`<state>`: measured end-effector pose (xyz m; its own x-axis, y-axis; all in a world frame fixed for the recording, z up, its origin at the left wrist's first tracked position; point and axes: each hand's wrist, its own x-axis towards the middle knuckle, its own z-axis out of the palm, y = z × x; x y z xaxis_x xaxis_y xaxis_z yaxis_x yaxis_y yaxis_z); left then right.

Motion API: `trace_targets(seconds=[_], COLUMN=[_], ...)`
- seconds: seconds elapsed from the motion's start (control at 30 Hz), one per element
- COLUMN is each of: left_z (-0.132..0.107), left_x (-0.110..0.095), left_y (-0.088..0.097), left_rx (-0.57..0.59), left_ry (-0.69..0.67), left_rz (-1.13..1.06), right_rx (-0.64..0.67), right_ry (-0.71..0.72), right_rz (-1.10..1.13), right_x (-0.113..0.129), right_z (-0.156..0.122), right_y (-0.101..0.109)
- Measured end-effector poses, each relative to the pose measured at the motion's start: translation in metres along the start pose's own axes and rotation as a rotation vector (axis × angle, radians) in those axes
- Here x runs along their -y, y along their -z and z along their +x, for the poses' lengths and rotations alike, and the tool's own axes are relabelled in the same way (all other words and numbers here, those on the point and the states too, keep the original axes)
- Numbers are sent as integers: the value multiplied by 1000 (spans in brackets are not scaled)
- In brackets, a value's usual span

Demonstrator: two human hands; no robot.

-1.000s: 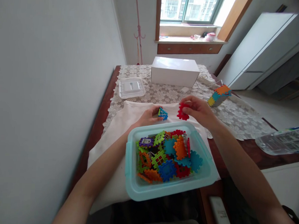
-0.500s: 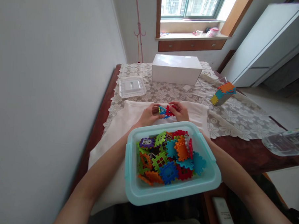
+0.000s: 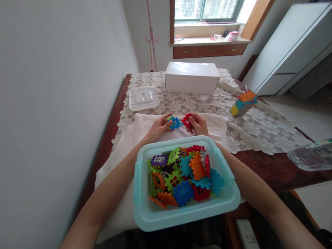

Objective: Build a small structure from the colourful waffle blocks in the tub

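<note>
Beyond the bin, over the white cloth, my left hand (image 3: 158,128) is closed on a small group of interlocking building pieces (image 3: 175,122), blue with some green showing behind. My right hand (image 3: 198,124) pinches a red square building piece (image 3: 186,120) with toothed edges. A narrow gap separates the two held parts. Closer to me is a light-blue plastic bin (image 3: 186,221) full of toothed square pieces in green, orange, blue, red and purple, among them a blue square (image 3: 183,193) and an orange one (image 3: 197,166).
A white box (image 3: 190,83) stands at the table's back, with a clear lid (image 3: 144,98) to its left. At the right are a built block of orange, blue and yellow pieces (image 3: 243,103) and a clear plastic container (image 3: 315,156). A wall (image 3: 60,79) runs along the left.
The red piece and the blue group, together before, are now apart. My left hand has turned its group so a blue face shows. The view has shifted slightly.
</note>
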<state>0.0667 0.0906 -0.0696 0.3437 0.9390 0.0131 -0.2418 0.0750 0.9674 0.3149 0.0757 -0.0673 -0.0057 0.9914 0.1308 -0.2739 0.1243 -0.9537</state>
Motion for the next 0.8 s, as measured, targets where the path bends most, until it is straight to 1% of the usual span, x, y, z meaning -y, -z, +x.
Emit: trace_targets(seconds=[0.07,0.17,0.23,0.43,0.6,0.67,0.8], left_z=[-1,-3,-4,-4,-4,-4,-4], left_x=[-1,-6,-9,-8,-6,-8,-9], left_y=[0,-2,-3,-3,-3,-4,-6], left_rx=[-6,-26,-36,-42,-32,-35,-58], left_ry=[-3,3,7,-3,-2,9,25], left_rz=[-2,-4,-11,-47,-42,-49,-83], right_rx=[-22,26,64,171,191,176,121], right_ry=[5,11,34,194,318,324,285], right_rz=[52,80,59,-74,-287,-368,-495], right_x=[1,2,0,-15,-17,-13,-3], right_z=[0,-1,-3,-3,-4,-5,-7], right_y=[0,1,0,1,1,-1,-4])
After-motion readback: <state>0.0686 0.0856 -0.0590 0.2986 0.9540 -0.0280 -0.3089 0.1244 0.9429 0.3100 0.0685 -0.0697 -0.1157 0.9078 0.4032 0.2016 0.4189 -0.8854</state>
